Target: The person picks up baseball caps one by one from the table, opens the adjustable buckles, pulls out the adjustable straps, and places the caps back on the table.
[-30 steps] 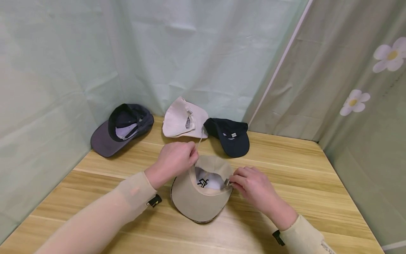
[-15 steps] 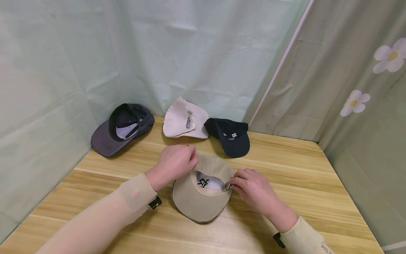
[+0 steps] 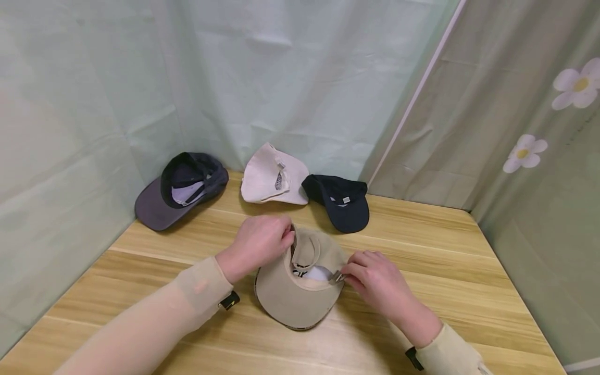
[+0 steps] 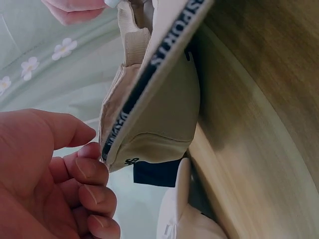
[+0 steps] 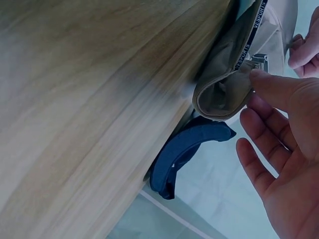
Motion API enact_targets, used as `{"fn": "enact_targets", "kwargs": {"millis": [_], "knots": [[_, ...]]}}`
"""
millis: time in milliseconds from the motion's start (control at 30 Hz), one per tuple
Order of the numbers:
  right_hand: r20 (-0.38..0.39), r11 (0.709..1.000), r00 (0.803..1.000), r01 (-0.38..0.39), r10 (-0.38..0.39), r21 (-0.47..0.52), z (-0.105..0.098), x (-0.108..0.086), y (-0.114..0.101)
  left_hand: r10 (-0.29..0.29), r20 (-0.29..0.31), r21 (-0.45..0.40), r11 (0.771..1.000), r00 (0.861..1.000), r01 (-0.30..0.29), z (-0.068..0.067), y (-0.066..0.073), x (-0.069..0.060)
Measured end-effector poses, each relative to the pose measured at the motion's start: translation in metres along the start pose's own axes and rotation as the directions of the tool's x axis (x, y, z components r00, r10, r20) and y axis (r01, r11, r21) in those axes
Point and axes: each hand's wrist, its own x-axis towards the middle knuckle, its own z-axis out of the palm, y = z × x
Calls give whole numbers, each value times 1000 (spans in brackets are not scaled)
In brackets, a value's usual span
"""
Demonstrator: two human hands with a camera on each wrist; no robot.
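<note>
A beige baseball cap [image 3: 295, 302] lies on the wooden table, its brim toward me and its inside showing. At the left edge of the opening, my left hand [image 3: 262, 237] pinches the cap's rim. My right hand [image 3: 382, 281] pinches the other side, at the metal buckle [image 3: 337, 276]. Between the hands, the loose strap [image 3: 316, 252] curves in a loop across the opening. Up close in the right wrist view, the thumb presses beside the buckle [image 5: 259, 60]. The left wrist view shows dark lettered tape [image 4: 142, 82] along the cap's edge.
Along the back of the table lie a dark cap with a purple-grey brim [image 3: 161, 205], a cream cap [image 3: 262, 177] and a navy cap [image 3: 347, 208]. Curtains [image 3: 290, 78] hang close behind and at both sides of the table [image 3: 422, 234].
The thin strap end that stood up past my left hand has come down and now loops inside the opening. My left hand has lowered slightly; the right has barely moved.
</note>
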Motion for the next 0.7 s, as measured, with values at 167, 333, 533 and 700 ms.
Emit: {"fn": "enact_targets", "kwargs": {"millis": [167,333,533,700], "knots": [[4,1000,1000,-22,22,0,-3,-1,-1,-10,6,8,1000,1000,10,-2,0,0],[1,998,998,-55,55,-3,-8,-4,-4,-10,7,20,1000,1000,10,-4,-4,-2],[-5,984,990,-139,140,-111,-14,-12,-16,-11,4,17,1000,1000,10,-5,-9,-11],[30,954,966,-249,257,-168,-16,-18,-26,-3,20,18,1000,1000,2,-6,-12,-18]]}}
